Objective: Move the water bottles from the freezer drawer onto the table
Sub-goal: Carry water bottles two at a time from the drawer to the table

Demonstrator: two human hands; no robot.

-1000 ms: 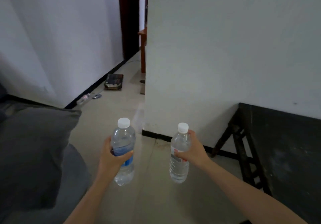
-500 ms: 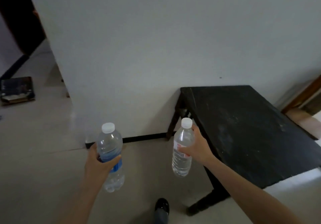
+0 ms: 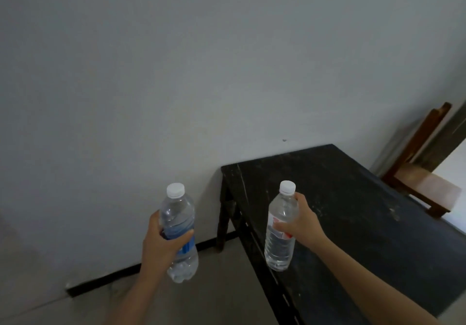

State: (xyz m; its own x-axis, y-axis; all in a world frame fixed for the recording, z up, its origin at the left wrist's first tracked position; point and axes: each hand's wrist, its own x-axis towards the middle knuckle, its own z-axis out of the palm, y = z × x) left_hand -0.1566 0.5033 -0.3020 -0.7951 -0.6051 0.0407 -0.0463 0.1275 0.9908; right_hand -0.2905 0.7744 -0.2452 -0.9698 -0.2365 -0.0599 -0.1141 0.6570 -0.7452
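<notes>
Left hand grip wraps blue-label bottle; right hand red-label bottle, seemingly above table.

Bench cut off by right + bottom edges, near legs not visible; chair partly out of frame at right, blurry; label on blue-label bottle partly covered by left hand, text unreadable; red-label bottle label mostly behind right hand; both forearms cropped at bottom edge.
</notes>
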